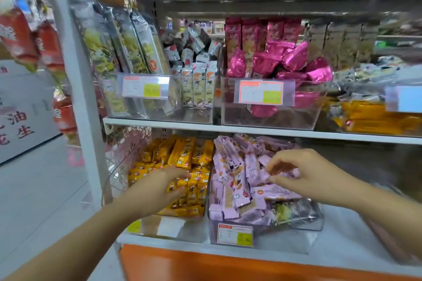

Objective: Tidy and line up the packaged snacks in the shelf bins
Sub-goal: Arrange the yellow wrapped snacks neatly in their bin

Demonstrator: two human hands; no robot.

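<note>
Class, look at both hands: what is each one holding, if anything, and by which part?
The right hand pinches a lilac snack packet by one end. The left hand lies flat on the yellow packets, gripping nothing.

A shop, a snack aisle by the look of it. White metal shelves carry clear plastic bins heaped with wrapped snacks, and each bin front bears a printed price label. Left of the shelves, more bagged goods hang in rows.
</note>
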